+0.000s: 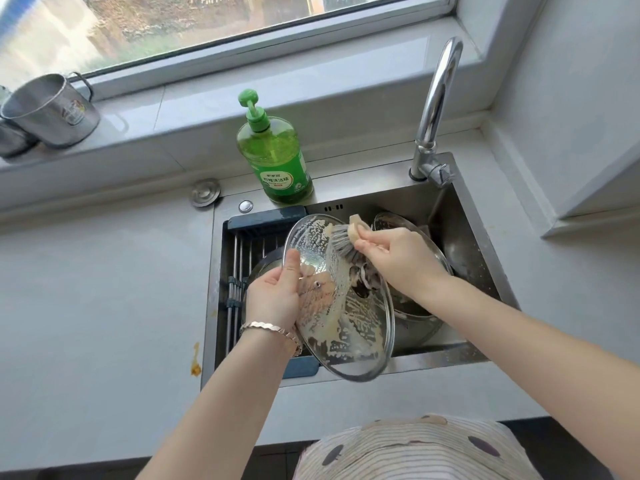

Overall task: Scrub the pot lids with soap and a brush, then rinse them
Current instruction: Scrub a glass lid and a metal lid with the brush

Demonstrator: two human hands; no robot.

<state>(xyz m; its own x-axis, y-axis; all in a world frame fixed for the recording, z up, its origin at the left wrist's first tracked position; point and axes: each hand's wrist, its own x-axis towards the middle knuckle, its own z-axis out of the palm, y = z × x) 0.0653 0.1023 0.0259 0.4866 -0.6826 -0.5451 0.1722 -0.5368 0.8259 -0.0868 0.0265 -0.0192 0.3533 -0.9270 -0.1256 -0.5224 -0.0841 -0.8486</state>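
One glass lid [349,327] was well lathered but unrinsed over the sink [450,365] as a person scrubbed at a kitchen bench. The left hand [273,296] gripped the lid near its centre, thumb on the near face and fingers showing through the glass. The right hand [401,261] clasped a brush [341,242] whose bristles pressed against the lid's upper edge. Foam covered most of the tilted lid, suggesting the scrubbing of this piece was well advanced. Rinsing appeared not yet begun, with no water seen running from the tap [436,109]. What looked like a second lid [386,220] lay in the basin behind the right hand, and whether it had been scrubbed could not be told. A green soap bottle [277,161] stood on the sink's back ledge. The held lid's knob was hidden behind the left hand, the brush handle was largely covered by the right hand's fingers, and dark cookware beneath the lids was too obscured to identify.
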